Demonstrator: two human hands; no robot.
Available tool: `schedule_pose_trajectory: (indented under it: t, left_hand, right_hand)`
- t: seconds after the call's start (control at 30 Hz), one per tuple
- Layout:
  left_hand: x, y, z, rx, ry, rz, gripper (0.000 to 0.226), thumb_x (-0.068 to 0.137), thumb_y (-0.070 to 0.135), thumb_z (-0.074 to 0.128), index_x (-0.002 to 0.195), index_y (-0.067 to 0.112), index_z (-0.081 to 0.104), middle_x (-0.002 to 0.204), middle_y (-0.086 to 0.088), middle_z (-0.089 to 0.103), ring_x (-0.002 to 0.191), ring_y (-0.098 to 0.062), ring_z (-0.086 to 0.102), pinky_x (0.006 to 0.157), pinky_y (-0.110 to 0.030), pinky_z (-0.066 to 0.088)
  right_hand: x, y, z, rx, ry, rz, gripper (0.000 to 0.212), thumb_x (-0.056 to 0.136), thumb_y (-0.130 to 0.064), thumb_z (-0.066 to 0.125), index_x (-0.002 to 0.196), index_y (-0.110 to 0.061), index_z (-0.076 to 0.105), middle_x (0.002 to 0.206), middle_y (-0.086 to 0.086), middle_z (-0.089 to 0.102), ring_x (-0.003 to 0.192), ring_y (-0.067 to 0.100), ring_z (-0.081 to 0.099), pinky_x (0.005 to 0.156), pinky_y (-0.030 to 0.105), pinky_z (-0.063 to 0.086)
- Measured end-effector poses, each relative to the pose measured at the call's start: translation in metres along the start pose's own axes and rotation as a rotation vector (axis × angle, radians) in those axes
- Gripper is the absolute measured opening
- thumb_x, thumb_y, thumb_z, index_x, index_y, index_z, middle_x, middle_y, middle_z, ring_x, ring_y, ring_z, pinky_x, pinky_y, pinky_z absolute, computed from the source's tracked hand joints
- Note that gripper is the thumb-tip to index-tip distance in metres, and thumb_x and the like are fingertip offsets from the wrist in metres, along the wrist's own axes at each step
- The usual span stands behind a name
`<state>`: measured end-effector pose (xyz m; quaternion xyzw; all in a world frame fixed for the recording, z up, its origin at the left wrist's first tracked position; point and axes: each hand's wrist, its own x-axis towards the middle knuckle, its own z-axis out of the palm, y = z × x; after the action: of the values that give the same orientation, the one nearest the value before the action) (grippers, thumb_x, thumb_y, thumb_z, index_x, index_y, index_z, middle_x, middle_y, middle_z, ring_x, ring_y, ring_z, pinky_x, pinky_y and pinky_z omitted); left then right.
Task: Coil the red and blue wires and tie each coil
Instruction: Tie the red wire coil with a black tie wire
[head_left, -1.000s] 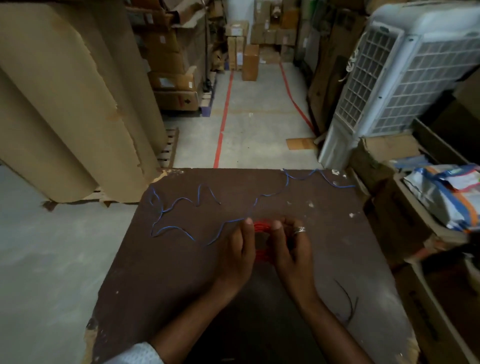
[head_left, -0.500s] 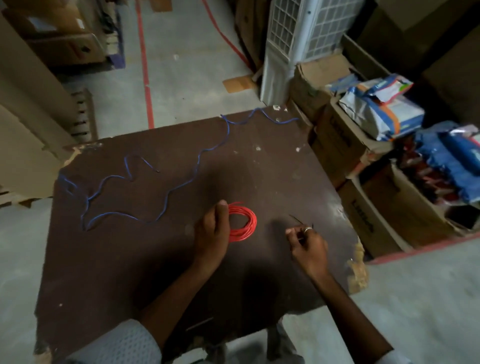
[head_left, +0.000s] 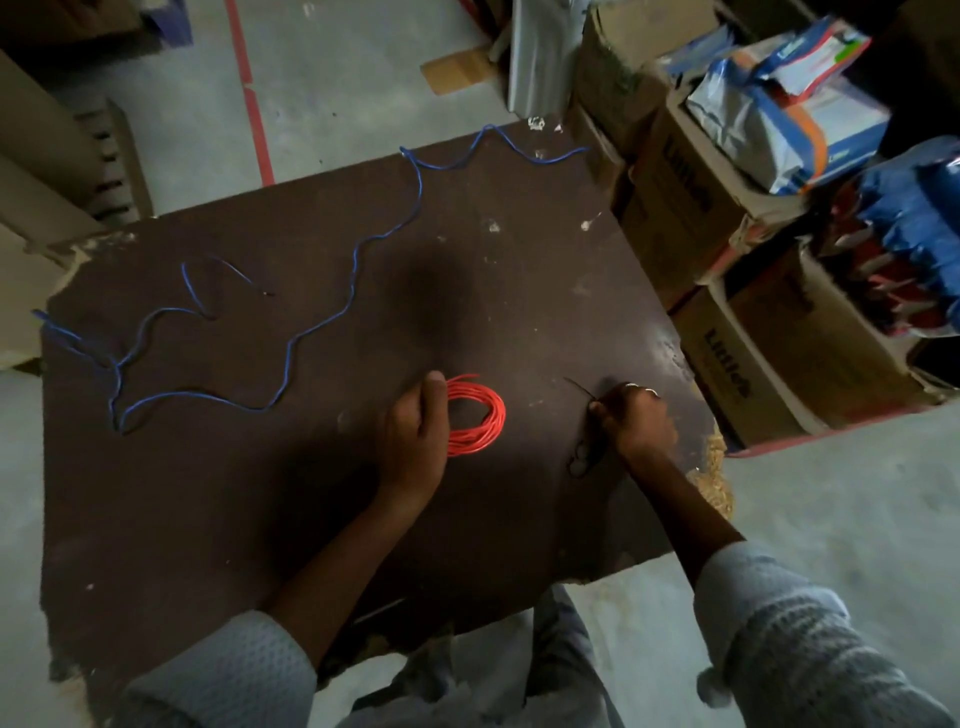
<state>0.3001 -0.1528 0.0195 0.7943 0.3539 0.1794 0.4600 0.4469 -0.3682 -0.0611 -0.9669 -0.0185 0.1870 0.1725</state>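
One coil done: my left hand (head_left: 415, 431) grips the red coil (head_left: 475, 415) — right hand (head_left: 636, 418) has split off, now pinching a black tie (head_left: 579, 387); blue wire (head_left: 332, 317) untouched.

Red wire (head_left: 475, 415): wound in a flat round coil, lying mid-table. Blue wire (head_left: 322, 322): uncoiled, snaking loosely from far edge to left side.

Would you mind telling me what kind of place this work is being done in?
Probably a warehouse or stockroom: stacked cardboard cartons holding packaged goods stand beside the worn table, and a red line is marked on the bare concrete floor.
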Motion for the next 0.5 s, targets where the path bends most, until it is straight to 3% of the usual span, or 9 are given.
schedule_pose_trajectory:
  t: [0.1, 0.2, 0.3, 0.37, 0.43, 0.5]
  left_hand:
    - [0.001, -0.007, 0.005, -0.007, 0.012, -0.005, 0.044, 0.100, 0.039, 0.037, 0.059, 0.024, 0.042, 0.063, -0.017, 0.061, 0.068, -0.040, 0.061, 0.063, -0.043, 0.042]
    - [0.001, -0.006, 0.007, -0.011, 0.028, -0.003, 0.047, 0.099, 0.043, 0.036, 0.056, 0.025, 0.040, 0.063, -0.019, 0.059, 0.068, -0.040, 0.060, 0.062, -0.041, 0.041]
    - [0.002, -0.004, 0.008, -0.023, 0.028, -0.026, 0.044, 0.100, 0.038, 0.037, 0.062, 0.019, 0.045, 0.065, -0.019, 0.060, 0.070, -0.038, 0.061, 0.064, -0.035, 0.037]
    - [0.001, -0.003, 0.008, -0.055, 0.030, -0.040, 0.046, 0.101, 0.039, 0.037, 0.069, 0.010, 0.056, 0.076, -0.025, 0.064, 0.078, -0.043, 0.062, 0.066, -0.039, 0.041]
    - [0.001, -0.001, 0.008, -0.066, 0.037, -0.042, 0.051, 0.102, 0.038, 0.038, 0.078, 0.001, 0.062, 0.081, -0.025, 0.067, 0.083, -0.042, 0.065, 0.068, -0.039, 0.043]
    - [0.002, 0.002, 0.005, -0.061, 0.041, -0.041, 0.047, 0.105, 0.034, 0.040, 0.081, 0.003, 0.065, 0.080, -0.018, 0.070, 0.083, -0.035, 0.067, 0.067, -0.033, 0.041]
  right_hand:
    - [0.001, -0.001, -0.001, 0.025, -0.039, 0.000, 0.026, 0.094, -0.037, 0.065, 0.107, -0.015, 0.068, 0.107, 0.010, 0.070, 0.100, 0.031, 0.067, 0.082, 0.042, 0.056]
    - [0.000, -0.001, -0.002, 0.143, -0.036, -0.012, 0.021, 0.096, -0.033, 0.063, 0.101, -0.013, 0.068, 0.099, 0.010, 0.071, 0.095, 0.029, 0.067, 0.081, 0.041, 0.056]
    - [-0.004, -0.007, -0.008, 0.439, -0.043, 0.053, 0.013, 0.093, -0.025, 0.068, 0.094, -0.014, 0.073, 0.092, 0.006, 0.075, 0.092, 0.024, 0.070, 0.086, 0.045, 0.058]
    - [-0.010, -0.016, -0.019, 0.657, -0.072, 0.114, 0.005, 0.091, -0.016, 0.070, 0.091, -0.014, 0.074, 0.089, 0.003, 0.075, 0.091, 0.021, 0.071, 0.088, 0.042, 0.059]
    - [-0.021, -0.029, -0.033, 0.820, -0.116, 0.150, 0.007, 0.093, -0.008, 0.067, 0.095, -0.010, 0.073, 0.084, 0.003, 0.071, 0.084, 0.019, 0.068, 0.078, 0.036, 0.059]
    - [-0.037, -0.043, -0.049, 0.948, -0.161, 0.151, 0.012, 0.095, -0.004, 0.062, 0.102, -0.005, 0.072, 0.079, 0.005, 0.069, 0.073, 0.016, 0.065, 0.064, 0.027, 0.057]
